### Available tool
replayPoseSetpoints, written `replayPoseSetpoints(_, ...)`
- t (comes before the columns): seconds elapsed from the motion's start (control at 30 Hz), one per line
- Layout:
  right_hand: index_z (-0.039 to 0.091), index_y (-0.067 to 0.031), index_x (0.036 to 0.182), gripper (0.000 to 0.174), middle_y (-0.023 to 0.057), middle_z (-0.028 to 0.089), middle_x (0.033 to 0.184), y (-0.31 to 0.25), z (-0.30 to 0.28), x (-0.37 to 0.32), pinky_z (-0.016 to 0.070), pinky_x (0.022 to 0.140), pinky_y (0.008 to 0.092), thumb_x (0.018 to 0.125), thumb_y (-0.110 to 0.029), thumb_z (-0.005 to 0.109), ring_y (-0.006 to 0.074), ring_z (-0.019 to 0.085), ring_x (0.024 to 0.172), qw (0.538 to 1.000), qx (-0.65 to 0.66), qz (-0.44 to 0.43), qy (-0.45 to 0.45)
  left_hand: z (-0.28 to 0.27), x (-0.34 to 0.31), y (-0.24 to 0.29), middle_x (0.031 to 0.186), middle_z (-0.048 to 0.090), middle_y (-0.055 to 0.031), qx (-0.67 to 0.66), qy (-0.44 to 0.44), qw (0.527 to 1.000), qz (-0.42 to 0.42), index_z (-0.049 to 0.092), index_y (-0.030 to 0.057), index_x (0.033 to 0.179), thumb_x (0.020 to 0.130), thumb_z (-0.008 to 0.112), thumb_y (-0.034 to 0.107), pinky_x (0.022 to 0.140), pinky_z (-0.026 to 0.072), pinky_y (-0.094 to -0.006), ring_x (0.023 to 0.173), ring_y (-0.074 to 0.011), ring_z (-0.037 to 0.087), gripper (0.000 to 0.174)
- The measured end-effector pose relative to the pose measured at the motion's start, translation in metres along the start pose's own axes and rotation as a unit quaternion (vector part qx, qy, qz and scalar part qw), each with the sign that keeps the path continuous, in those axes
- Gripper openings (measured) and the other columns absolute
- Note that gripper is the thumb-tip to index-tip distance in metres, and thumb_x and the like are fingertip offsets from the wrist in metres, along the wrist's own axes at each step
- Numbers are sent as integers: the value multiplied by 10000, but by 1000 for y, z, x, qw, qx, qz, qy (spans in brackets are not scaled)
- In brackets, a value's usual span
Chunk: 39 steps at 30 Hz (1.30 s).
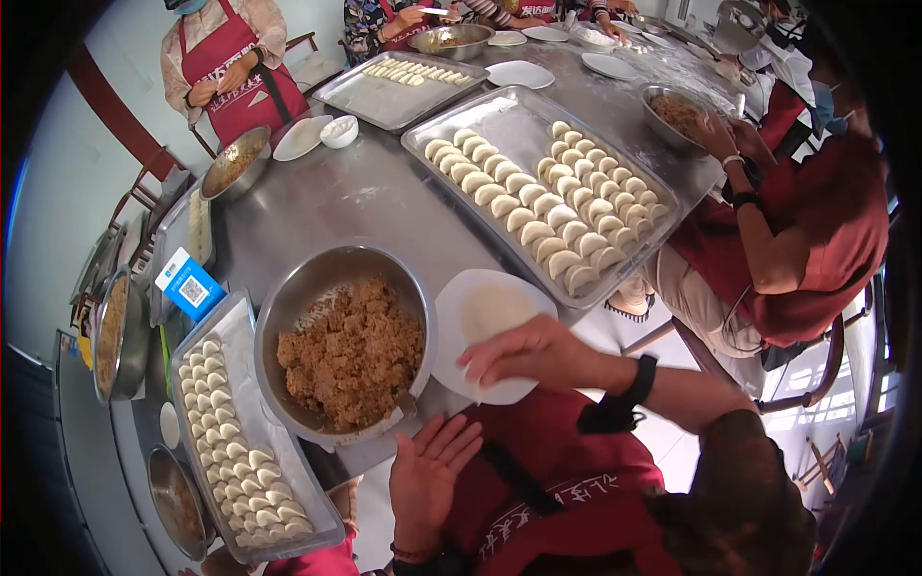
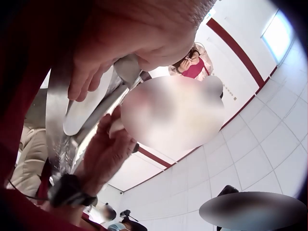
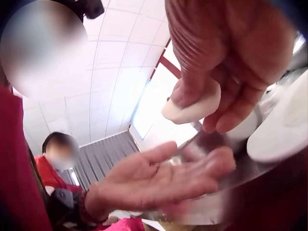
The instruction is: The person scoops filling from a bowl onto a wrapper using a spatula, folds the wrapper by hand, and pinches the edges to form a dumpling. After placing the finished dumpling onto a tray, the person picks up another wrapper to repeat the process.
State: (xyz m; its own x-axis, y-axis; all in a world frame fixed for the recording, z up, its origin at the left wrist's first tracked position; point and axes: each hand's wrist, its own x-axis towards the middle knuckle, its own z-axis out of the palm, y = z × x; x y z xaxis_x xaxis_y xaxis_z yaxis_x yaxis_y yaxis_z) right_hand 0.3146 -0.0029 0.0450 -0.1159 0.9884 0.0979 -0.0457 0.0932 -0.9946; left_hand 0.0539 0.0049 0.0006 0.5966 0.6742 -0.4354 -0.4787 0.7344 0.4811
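My right hand [image 1: 538, 355] is raised over the white plate [image 1: 449, 341]. Its thumb and fingers pinch a pale dough dumpling [image 3: 195, 105], seen best in the right wrist view and hidden under the hand in the head view. Palm up, my left hand [image 1: 432, 470] has its fingers extended and holds nothing, below the near rim of the steel bowl [image 1: 415, 278]. Brown minced filling [image 1: 351, 355] heaps in that bowl. A round dough wrapper [image 1: 495, 309] lies on the plate, partly covered by the right hand from above.
Left of the bowl, a metal tray [image 1: 257, 384] carries rows of dumplings [image 1: 226, 422]. A larger tray [image 1: 509, 120] of dumplings lies beyond the plate. A blue QR-code card [image 1: 190, 285] stands by the left tray. Other people work around the steel table [image 1: 384, 206]; one sits close at right [image 1: 788, 230].
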Motion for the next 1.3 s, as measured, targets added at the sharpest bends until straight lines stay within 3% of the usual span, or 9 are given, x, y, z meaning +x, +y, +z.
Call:
replayPoseSetpoints(0.17,747,-99,1035,134,20,728,1027,-39,-95,58,603,745,283,920,-132,685,116,678,922,991,-83,15,104,-31,13,3,1290,538,-335,52,80,994,59,488,-87,1254,1031,430,398,1049,426,-618,1199,-508,537,537)
replayPoseSetpoints(0.27,724,-55,1063,178,62,711,1059,-56,-151,107,625,747,304,915,-151,699,160,677,984,986,-75,40,144,-48,16,5,1246,578,-325,28,81,996,39,469,-96,1278,1014,481,315,1041,437,-613,1177,-508,554,489)
replayPoseSetpoints(0.37,733,-69,1050,183,32,714,999,-52,-200,163,605,693,285,900,-173,720,125,665,917,965,-189,51,172,-46,20,7,1120,651,-296,70,183,980,15,512,-87,1217,1003,462,271,1032,435,-627,1075,-507,615,420)
replayPoseSetpoints(0.47,737,-88,1042,178,6,718,963,-41,-238,214,568,648,263,890,-180,727,96,655,867,940,-286,60,177,-57,20,6,1149,639,-310,76,183,980,-2,514,-76,1227,979,508,290,1017,428,-660,1044,-514,627,443)
replayPoseSetpoints(0.5,738,-95,1040,173,-3,718,955,-36,-247,228,555,638,258,888,-177,727,87,651,851,932,-309,63,178,-31,6,19,1316,513,-348,63,144,987,-37,395,-83,1393,972,526,204,1021,453,-610,1162,-496,565,526)
replayPoseSetpoints(0.63,768,-69,958,151,29,732,865,-7,-269,276,542,567,243,838,-133,704,82,647,712,919,-342,31,197,-36,2,21,1274,560,-318,149,132,977,-72,428,35,1419,1001,491,388,1009,475,-582,1162,-470,578,551)
replayPoseSetpoints(0.93,754,-42,921,155,82,740,844,56,-299,319,523,771,278,777,-85,714,157,683,781,888,-419,-30,186,-53,-6,14,1219,607,-287,98,192,967,-134,463,11,1371,1011,434,461,1043,445,-564,1168,-414,592,577)
replayPoseSetpoints(1.13,744,-33,939,155,108,733,880,82,-301,322,516,804,293,799,-90,708,180,684,820,910,-362,-81,185,-48,-1,18,1267,548,-329,76,185,971,-130,441,-25,1362,1013,423,459,1058,413,-600,1190,-474,547,597)
replayPoseSetpoints(1.3,746,-64,990,187,131,730,957,80,-312,316,514,865,342,833,-151,692,263,687,916,868,-427,-11,251,-49,-5,17,1308,499,-363,65,176,975,-115,422,-55,1354,1014,413,458,1070,386,-630,1208,-525,510,615)
